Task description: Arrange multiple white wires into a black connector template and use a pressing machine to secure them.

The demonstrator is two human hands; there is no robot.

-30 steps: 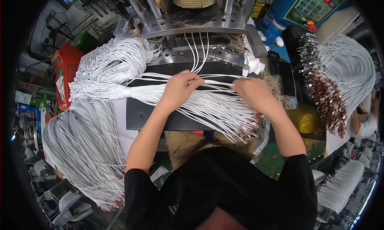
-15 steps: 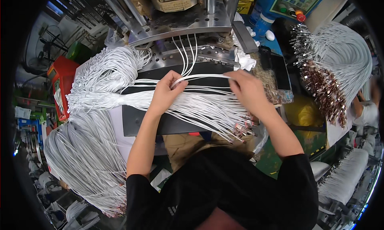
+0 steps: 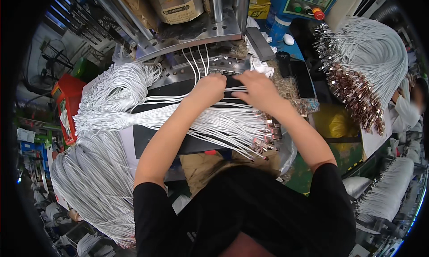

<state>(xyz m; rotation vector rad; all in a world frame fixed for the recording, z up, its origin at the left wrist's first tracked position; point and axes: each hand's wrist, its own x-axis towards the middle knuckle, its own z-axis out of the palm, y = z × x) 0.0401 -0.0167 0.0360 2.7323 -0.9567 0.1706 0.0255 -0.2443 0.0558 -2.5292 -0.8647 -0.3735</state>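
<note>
My left hand [image 3: 209,89] is closed, its fingers curled near a slotted metal strip [image 3: 225,72] at the press's front edge; what its fingertips grip is hidden. To its right, my right hand [image 3: 260,89] reaches leftward with thumb and forefinger apart, nothing visible between them. Several white cables [image 3: 207,58] hang out of the press and run down beside my left hand. Under my wrists a tied bundle of white cables [image 3: 165,114] lies across a black board [image 3: 145,138], its metal-tipped connectors [image 3: 268,138] fanned out on the right.
A steel press frame [image 3: 192,41] stands ahead. Coiled white cables [image 3: 118,84] and a large cable heap [image 3: 96,181] sit at left, by a red device [image 3: 67,102]. On the right are a button panel [image 3: 313,2], a phone [image 3: 304,79] and hanging cables [image 3: 380,55].
Both hands have shifted: my left moved right and forward to the metal strip, my right moved slightly left and forward. The cable length stretched between them no longer shows. The view has shifted slightly.
</note>
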